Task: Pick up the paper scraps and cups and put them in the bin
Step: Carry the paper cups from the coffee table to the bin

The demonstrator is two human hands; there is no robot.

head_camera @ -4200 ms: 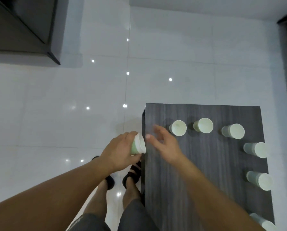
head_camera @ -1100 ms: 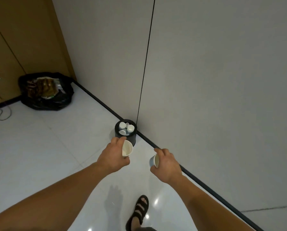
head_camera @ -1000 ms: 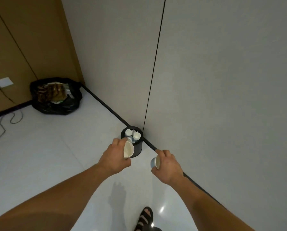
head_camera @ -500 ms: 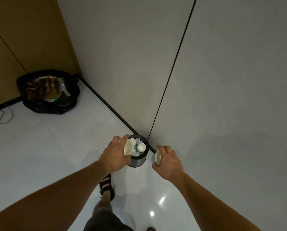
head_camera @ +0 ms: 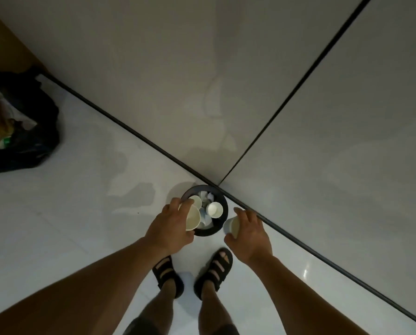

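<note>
Over the bin (head_camera: 216, 230), left grip (head_camera: 168, 228) clamps one cup (head_camera: 193, 220); beside it, right grip (head_camera: 249, 234) clamps another cup (head_camera: 231, 227).

The left hand (head_camera: 170, 228) covers the near-left rim of the round black bin (head_camera: 224, 204). Its fingers (head_camera: 176, 205) hide most of the outer wall of the pale paper cup (head_camera: 193, 217) they grip. The second pale paper cup (head_camera: 231, 227) shows only in part, as the right hand (head_camera: 249, 234) wraps the rest. The white crumpled bits (head_camera: 207, 195) deep in the bin are too dim and small to tell apart. The black plastic rubbish bag (head_camera: 33, 141) is cut off by the left edge.
</note>
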